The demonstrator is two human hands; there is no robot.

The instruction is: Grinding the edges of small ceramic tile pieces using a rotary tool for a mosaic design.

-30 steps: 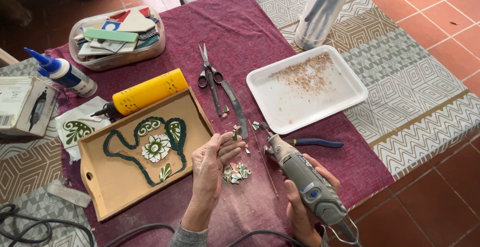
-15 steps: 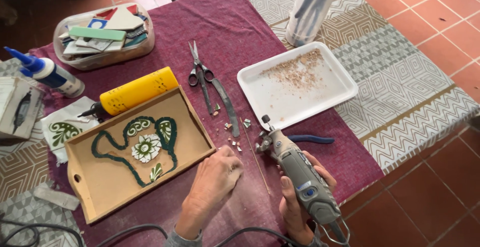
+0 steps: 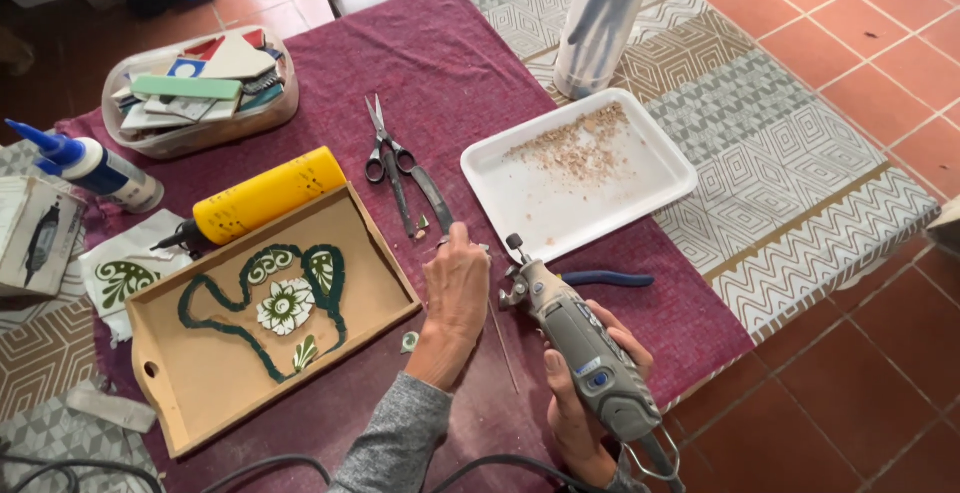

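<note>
At the lower centre of the frame, a grey rotary tool is held firmly in the right hand, while small tile pieces on the table are touched by the left hand, its grip narrow.

From my remote seat, the wooden tray lay toward the table's left edge, with the cylinder just behind it. The scissors sat mid-table, and the foam tray lay to their right, with the tube behind it. The tub of tile pieces occupied the far left corner. My left hand rested between the wooden tray and the rotary tool, which my right hand gripped near the front edge, with the pliers just behind it.
</note>
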